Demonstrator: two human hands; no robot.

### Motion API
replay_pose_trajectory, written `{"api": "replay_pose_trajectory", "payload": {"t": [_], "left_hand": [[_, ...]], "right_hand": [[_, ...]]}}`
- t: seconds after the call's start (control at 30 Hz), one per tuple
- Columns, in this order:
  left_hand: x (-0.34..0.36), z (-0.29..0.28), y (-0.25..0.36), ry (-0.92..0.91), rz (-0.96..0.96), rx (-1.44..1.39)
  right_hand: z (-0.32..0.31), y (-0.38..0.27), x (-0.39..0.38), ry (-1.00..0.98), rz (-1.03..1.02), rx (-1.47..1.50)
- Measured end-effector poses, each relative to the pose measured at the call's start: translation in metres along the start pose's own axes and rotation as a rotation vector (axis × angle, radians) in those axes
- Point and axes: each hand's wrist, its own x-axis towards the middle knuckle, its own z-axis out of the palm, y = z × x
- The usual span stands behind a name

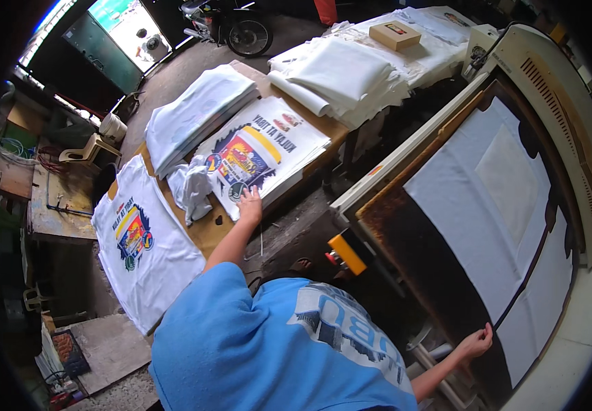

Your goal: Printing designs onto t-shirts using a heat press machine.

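1. White cloth panel (457, 185) on the dark press bed (440, 277) of the heat press (584, 103): we see it at our right, its long axis running from upper left down toward our lower right. A pale square sheet (506, 188) lies on it, and a second white panel (532, 335) lies below, across a narrow dark strip.

2. Our right hand (474, 344) is the nearer one to both panels, at the lower end of that strip, so the cloth extends up and away from it. The fingertips look close together; we cannot tell whether they pinch an edge.

3. The stack of mirror-lettered print sheets (279, 147) is on our other side, on the brown-topped table (214, 236), its long axis running from lower left to upper right.

4. Our left hand (249, 205) is the nearer one there, at the stack's near corner, with the sheets stretching away beyond the fingers. These appear to touch the top sheet; we cannot tell whether they grip it.

5. Left of the stack, we see a crumpled white cloth (190, 190) just beside it, then a printed white T-shirt (162, 264) spread flat.
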Motion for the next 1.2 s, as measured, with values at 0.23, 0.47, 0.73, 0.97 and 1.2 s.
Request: {"api": "replay_pose_trajectory", "payload": {"t": [0.23,0.47,0.73,0.97,1.2], "left_hand": [[0.008,-0.037,-0.026,0.045,0.300,-0.230],[0.008,-0.094,-0.038,0.091,0.293,-0.536],[-0.076,-0.313,0.071,0.296,0.589,-1.323],[-0.241,-0.350,0.191,-0.234,1.142,-1.752],[-0.417,-0.320,0.300,-0.548,1.448,-1.527]], "right_hand": [[-0.010,-0.139,-0.063,-0.154,-0.142,0.196],[-0.037,-0.207,-0.117,-0.253,-0.314,0.353],[-0.058,-0.233,-0.148,-0.490,-0.126,0.622],[-0.100,-0.170,-0.158,-0.742,0.053,0.933],[-0.188,0.020,-0.182,-0.817,0.461,1.152]]}}
